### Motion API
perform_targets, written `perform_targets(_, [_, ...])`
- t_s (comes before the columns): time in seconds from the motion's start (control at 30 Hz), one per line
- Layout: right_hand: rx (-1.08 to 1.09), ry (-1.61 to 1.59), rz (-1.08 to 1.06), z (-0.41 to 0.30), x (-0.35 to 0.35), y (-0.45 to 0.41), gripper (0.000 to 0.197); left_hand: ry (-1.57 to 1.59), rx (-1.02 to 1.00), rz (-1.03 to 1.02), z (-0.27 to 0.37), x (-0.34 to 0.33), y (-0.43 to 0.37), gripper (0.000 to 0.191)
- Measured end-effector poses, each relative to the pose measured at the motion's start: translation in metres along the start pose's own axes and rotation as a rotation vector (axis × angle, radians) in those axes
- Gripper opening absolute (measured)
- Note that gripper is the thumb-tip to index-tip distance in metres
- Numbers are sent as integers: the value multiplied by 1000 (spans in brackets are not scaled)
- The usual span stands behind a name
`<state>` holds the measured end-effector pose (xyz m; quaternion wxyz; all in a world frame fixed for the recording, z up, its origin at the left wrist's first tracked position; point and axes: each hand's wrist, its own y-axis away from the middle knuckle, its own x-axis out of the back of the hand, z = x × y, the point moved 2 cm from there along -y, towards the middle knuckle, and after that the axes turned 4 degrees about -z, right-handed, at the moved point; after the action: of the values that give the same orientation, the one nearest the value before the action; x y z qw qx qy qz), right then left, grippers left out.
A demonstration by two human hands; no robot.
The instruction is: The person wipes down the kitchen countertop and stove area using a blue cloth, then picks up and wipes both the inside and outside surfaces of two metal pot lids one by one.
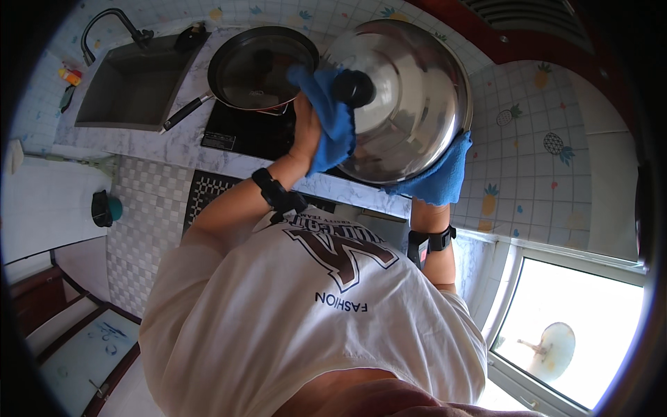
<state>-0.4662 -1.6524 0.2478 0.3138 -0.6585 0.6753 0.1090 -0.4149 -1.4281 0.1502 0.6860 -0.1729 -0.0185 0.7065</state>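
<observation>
My left hand (307,127) grips a blue cloth (333,120), which is bunched against the domed stainless steel lid (411,104) beside its black knob (354,88). At the lid's lower right rim, a second blue cloth (443,174) covers most of my right hand (430,204). Only the wrist end shows, and the fingers are hidden by the cloth. Just left of the lid sits a dark frying pan (255,78) with a black handle (186,112). What lies beneath the lid is hidden.
The pan stands at the back of a black cooktop (250,130) on a marbled counter (172,143). A grey sink (130,88) with a dark faucet (117,21) is at the left. Patterned wall tiles (521,125) and a bright window (568,318) bound the right side.
</observation>
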Motion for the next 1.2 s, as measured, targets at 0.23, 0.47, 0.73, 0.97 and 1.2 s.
perform_targets(0.23, [172, 688, -84, 29, -12, -10, 46, -614, -599, -282, 57, -37, 26, 56])
perform_targets(0.47, [302, 1728, -360, 37, -40, 9, 47, -574, -625, -107, 111, -43, -48, 38])
perform_targets(0.73, [76, 535, -196, 17, -6, 8, 46, -828, -940, -488, 72, -49, 37, 53])
perform_targets(0.97, [-17, 18, 133, 9, 64, 42, 47, -686, -636, -463, 18, 12, 18, 56])
perform_targets(1.2, [-14, 651, -266, -37, 27, 24, 37, -578, -330, -304, 59, 21, -48, 67])
